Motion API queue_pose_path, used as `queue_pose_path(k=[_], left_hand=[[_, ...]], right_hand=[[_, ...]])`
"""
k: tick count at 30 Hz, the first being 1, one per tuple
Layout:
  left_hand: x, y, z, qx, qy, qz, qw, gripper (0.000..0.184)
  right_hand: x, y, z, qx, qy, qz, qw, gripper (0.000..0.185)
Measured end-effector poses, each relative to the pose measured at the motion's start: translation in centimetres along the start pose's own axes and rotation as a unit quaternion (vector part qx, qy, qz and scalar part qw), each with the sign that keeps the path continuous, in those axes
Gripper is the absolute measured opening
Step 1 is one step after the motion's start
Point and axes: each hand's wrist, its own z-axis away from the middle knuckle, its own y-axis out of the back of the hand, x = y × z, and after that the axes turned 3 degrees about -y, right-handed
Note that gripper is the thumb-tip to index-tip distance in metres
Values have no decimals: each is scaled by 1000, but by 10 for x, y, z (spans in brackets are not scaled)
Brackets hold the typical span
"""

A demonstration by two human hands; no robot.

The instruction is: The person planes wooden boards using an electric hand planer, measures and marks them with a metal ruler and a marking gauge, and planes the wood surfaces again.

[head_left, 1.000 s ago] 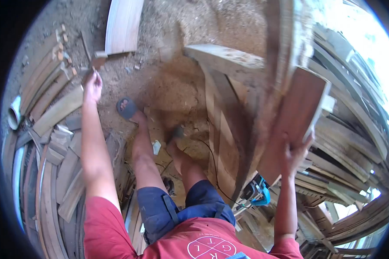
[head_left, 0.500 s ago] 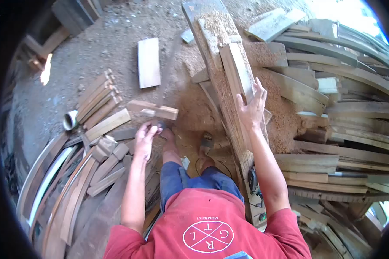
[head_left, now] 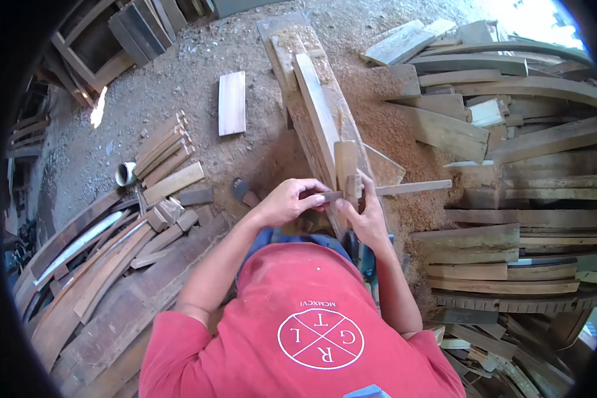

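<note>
A wooden marking gauge is held in front of my shirt, its upright block crossed by a long thin stick pointing right. My left hand pinches the stick's left end between thumb and fingers. Around the lower part of the block, by a small wooden peg, my right hand is closed; some of its fingers are hidden behind. Beyond the hands, a pale squared timber lies lengthwise on a sawdust-covered plank bench.
Curved and straight timbers are piled on the right, with wood shavings beside them. More curved pieces lie at left, near short stacked sticks and a pipe end. A pale board lies on the ground.
The marking gauge has moved from the left to the middle and turned, its stick now pointing right. My right hand has left the timber and closed on the gauge.
</note>
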Motion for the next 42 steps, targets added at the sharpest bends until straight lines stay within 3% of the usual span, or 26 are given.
queue_pose_path(k=[1, 2, 4, 6, 10, 12, 15, 18, 21, 23, 25, 26, 29, 32, 39, 42], left_hand=[[-10, -10, -8, 15, -19, 19, 1000, 36], [-23, -19, -16, 31, -37, 39, 998, 40], [-66, -18, -31, 100, -93, -109, 985, 53], [-105, -23, -42, 153, -43, -238, 958, 69], [-163, -51, -88, 190, -91, -270, 940, 81], [-177, -60, -101, 254, -102, -165, 948, 85], [-171, -61, -98, 244, -49, -148, 957, 87], [-165, -64, -95, 250, -55, -155, 954, 90], [-158, -61, -90, 228, -26, -159, 960, 96], [-157, -62, -91, 224, 0, -157, 962, 98], [-156, -62, -90, 216, 21, -164, 962, 101], [-155, -63, -89, 231, -19, -154, 961, 103], [-157, -65, -89, 238, -73, -154, 956, 104], [-157, -59, -89, 240, -57, -140, 959, 103], [-163, -55, -85, 201, 18, -134, 970, 99], [-156, -60, -86, 238, -37, -91, 966, 98]], right_hand=[[12, 9, 2, 35, 43, 52, 997, 64], [21, 21, 3, 28, 38, 57, 997, 64], [32, 39, -2, 82, -47, 61, 994, 54], [59, 48, -15, 76, -44, 67, 994, 51], [88, 43, -43, 12, -115, 147, 982, 59], [89, 36, -46, -8, -62, 156, 986, 63], [75, 37, -45, -27, -83, 186, 979, 69], [85, 35, -47, -36, -101, 213, 971, 73], [81, 29, -67, -40, -163, 156, 973, 70], [81, 16, -116, -23, -74, 118, 990, 69], [75, 6, -160, -25, -57, 137, 989, 70], [72, 3, -168, -23, -45, 122, 991, 71], [76, 17, -135, -34, -75, 207, 975, 71], [84, 30, -70, -33, -83, 142, 986, 70], [77, 8, -137, -11, -60, 124, 990, 71], [68, 6, -158, 9, -43, 206, 978, 73]])
